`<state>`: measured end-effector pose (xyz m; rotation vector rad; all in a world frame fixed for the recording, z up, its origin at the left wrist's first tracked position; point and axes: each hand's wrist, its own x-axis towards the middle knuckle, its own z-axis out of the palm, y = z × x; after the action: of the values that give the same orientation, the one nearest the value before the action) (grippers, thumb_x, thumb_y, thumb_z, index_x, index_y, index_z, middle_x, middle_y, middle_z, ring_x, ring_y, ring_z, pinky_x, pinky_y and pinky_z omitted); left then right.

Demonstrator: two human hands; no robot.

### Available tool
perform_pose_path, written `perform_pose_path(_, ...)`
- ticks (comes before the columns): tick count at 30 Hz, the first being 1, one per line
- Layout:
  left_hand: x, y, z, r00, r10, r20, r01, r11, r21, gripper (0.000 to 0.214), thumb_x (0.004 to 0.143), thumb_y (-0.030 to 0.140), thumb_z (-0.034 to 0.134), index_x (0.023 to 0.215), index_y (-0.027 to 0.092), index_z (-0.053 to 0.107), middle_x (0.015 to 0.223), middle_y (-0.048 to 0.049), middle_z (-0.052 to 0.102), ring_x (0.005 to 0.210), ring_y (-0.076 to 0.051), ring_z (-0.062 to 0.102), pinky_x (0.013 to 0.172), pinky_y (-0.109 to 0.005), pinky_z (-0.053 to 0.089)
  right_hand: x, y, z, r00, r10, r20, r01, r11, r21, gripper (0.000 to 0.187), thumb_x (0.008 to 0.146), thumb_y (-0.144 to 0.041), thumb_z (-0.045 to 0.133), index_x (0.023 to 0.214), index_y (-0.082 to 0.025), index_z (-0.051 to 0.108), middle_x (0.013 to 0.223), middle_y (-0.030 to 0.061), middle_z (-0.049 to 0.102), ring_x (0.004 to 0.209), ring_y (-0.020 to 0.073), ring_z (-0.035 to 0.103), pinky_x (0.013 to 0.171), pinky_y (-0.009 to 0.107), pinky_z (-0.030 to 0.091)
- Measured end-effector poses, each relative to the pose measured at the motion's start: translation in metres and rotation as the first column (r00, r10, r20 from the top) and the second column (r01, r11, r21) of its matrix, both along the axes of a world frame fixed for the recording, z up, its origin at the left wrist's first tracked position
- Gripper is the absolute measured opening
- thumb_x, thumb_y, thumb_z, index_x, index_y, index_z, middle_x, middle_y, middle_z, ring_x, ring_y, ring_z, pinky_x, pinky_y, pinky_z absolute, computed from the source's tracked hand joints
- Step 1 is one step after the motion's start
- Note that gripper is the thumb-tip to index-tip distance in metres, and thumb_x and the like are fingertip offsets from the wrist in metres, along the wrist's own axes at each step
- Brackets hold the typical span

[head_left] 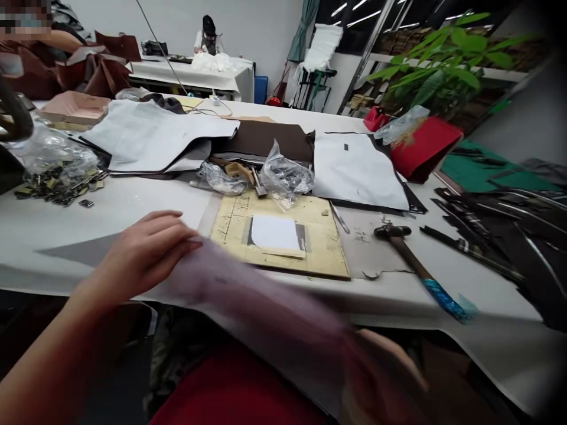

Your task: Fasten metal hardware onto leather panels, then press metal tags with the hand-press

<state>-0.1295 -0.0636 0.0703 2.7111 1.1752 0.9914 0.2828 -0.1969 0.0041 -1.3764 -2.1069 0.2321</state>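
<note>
My left hand (146, 255) pinches one edge of a thin, blurred mauve-grey sheet (248, 295), perhaps leather or lining, over the table's front edge. The sheet's far end runs into my right hand (385, 360), which is motion-blurred at the lower right and grips it. Just beyond the sheet lies a scarred wooden board (283, 251) with a white paper piece (274, 233) on it. A hammer with blue-wrapped handle (411, 260) rests to the right of the board, apart from both hands.
Clear plastic bags (286, 177) and a pile of metal hardware (57, 186) lie along the white table (133, 206). Pale and brown panels (354, 171) cover its middle, with dark leather strips (491, 236) at right. A seated person (208, 35) works at a farther table.
</note>
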Motion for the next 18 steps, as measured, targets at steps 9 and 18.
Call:
perform_pose_path(9,0.112,0.145,-0.018,0.943,-0.041,-0.332,0.013,0.996,-0.087,0.026,0.102,0.032,0.046,0.101,0.020,0.068,0.094,-0.0066,0.069,0.094,-0.024,0.065,0.087,-0.034,0.046,-0.013,0.106,0.038,0.862,-0.347,0.370,0.260,0.929,0.263,0.047,0.103,-0.041,0.050,0.141,-0.016,0.064,0.163,0.0179,0.037,0.141,0.0414,0.047,0.111,0.059,0.044)
perform_pose_path(18,0.115,0.060,-0.062,0.966,-0.084,-0.244,0.040,0.983,-0.177,0.052,0.103,0.033,0.046,0.152,0.019,0.044,0.157,-0.0137,0.048,0.148,-0.030,0.040,0.123,-0.050,0.029,-0.072,0.146,-0.003,0.859,0.215,0.465,-0.162,0.975,-0.151,0.062,0.106,-0.051,0.042,0.158,-0.019,0.041,0.162,0.0097,0.038,0.153,0.0316,0.032,0.122,0.061,0.032)
